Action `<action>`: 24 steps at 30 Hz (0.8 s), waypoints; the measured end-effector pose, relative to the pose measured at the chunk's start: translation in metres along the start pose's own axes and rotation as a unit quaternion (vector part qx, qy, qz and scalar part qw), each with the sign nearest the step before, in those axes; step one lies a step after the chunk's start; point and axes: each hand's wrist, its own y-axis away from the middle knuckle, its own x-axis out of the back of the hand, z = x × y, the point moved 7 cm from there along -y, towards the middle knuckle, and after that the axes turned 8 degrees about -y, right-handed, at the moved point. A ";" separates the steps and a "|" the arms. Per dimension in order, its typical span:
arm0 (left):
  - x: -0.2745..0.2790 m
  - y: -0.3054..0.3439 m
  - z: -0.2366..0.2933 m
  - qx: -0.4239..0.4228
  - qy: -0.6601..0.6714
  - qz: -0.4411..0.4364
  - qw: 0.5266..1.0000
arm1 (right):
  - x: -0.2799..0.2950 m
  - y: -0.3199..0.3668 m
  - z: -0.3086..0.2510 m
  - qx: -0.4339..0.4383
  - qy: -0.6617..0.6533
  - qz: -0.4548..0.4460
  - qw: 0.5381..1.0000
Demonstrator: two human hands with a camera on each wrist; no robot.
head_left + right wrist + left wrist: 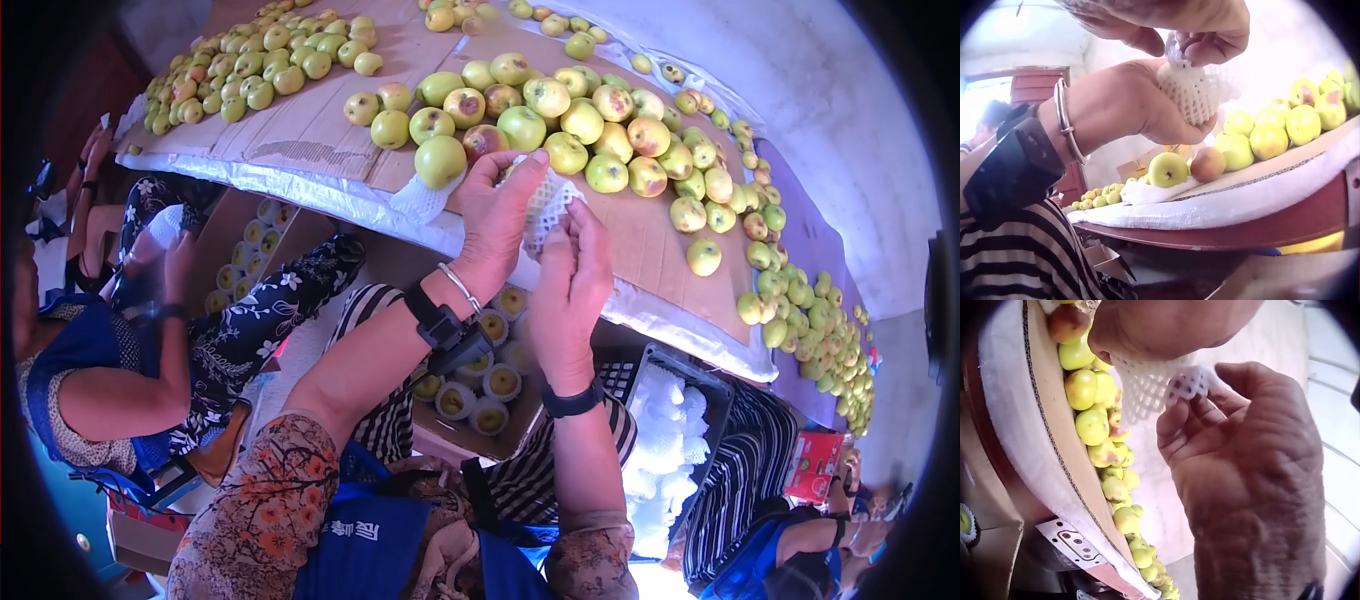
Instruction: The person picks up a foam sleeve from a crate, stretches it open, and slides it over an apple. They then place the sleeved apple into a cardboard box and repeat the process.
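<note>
While I monitor remotely, the left hand (pixel 490 215) wraps the foam net (pixel 548 205) at the near edge of the table (pixel 1316 206); the right hand (pixel 570 280) pinches its end. Excessive pull could tear it; a slackened left grip could drop it. A bump could roll loose apples (pixel 583 120) off the table.

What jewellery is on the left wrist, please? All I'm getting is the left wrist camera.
Observer: A silvery bangle, worn just behind the left hand.
Operator: Okay, and is anyone else sitting nearby?
Observer: Yes, another person sits at the left of the head view.
Operator: I can see just one netted apple, low at my picture's edge. Are there more?
Observer: Yes, the head view shows several in an open cardboard box.
</note>
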 end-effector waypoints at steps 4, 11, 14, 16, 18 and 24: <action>0.000 -0.001 0.001 -0.018 -0.045 -0.003 0.999 | 0.001 -0.004 0.011 -0.089 -0.049 -0.033 0.994; -0.011 -0.004 -0.018 0.050 0.011 -0.122 0.991 | 0.007 -0.016 0.005 -0.028 0.095 -0.058 0.993; -0.017 0.002 -0.011 0.007 -0.137 -0.179 0.974 | 0.013 -0.019 0.007 -0.060 0.081 -0.057 0.993; -0.022 0.004 -0.008 0.020 -0.123 -0.188 0.974 | 0.015 -0.019 0.008 -0.099 0.000 -0.061 0.993; -0.024 0.002 -0.011 0.058 -0.067 -0.205 0.975 | 0.021 -0.021 0.013 -0.154 -0.095 -0.030 0.983; -0.029 0.002 -0.022 0.219 0.144 -0.249 0.932 | 0.040 -0.023 0.032 -0.204 -0.100 0.026 0.973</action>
